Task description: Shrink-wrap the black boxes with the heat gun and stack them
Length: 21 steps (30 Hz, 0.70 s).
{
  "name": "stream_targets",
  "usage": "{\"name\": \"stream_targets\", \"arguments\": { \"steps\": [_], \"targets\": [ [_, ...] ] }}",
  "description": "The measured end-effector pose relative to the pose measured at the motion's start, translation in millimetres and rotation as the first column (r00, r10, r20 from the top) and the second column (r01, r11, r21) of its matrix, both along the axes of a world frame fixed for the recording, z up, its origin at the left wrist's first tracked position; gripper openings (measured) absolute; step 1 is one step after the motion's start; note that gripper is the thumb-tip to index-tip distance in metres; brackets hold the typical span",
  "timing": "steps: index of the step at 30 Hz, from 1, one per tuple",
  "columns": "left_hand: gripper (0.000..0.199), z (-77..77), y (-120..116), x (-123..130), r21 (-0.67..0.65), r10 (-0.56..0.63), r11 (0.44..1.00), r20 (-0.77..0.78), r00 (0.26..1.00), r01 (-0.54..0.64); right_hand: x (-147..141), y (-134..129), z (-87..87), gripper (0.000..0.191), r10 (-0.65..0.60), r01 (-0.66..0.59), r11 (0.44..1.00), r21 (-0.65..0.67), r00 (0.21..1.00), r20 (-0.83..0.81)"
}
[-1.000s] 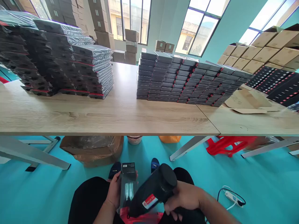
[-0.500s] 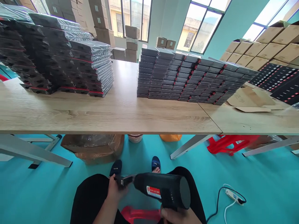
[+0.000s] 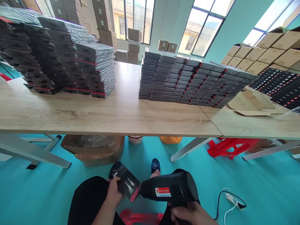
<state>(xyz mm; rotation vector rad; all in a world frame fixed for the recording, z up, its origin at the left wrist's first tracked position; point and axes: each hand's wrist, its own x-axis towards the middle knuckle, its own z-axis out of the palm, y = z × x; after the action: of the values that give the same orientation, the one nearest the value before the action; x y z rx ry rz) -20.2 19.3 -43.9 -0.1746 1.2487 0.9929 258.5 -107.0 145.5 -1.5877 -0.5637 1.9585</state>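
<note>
Left hand [image 3: 114, 192] pinches the box [image 3: 127, 181]; right hand [image 3: 186, 213] grips the heat gun [image 3: 172, 187] beside it.

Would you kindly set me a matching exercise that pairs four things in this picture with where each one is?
1. heat gun
2. single black product box
3. white power strip
4. flattened cardboard

A. on the turquoise floor
B. in the left grip
C. on the wooden tabletop
D. in the right grip

Pairs: 1-D, 2-B, 3-A, 4-C.

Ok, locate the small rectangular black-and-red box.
Low in the head view, left of centre: the box is in the left hand, just left of the black pistol-shaped tool.
</note>
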Motion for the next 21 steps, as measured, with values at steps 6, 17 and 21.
{"name": "stream_targets", "arguments": {
  "steps": [6,17,21],
  "targets": [
    [0.024,-3.4,-10.3,21.2,0.123,-0.153,0.978,-0.11,0.982,0.166,-19.4,10.7,5.0,0.031,0.045,-0.043,0.997,0.058,0.998,-0.039],
    [0.022,30.5,-8.0,20.3,0.135,-0.235,0.963,0.0,0.972,0.233,-28.0,70.1,20.6,0.022,0.041,-0.044,0.978,0.203,0.999,0.021],
    [0.039,32.6,-5.4,21.4,0.08,-0.238,0.968,-0.019,0.971,0.238,-29.0,47.8,28.9,0.01,0.215,-0.216,0.963,0.161,0.976,0.024]
  ]
}}
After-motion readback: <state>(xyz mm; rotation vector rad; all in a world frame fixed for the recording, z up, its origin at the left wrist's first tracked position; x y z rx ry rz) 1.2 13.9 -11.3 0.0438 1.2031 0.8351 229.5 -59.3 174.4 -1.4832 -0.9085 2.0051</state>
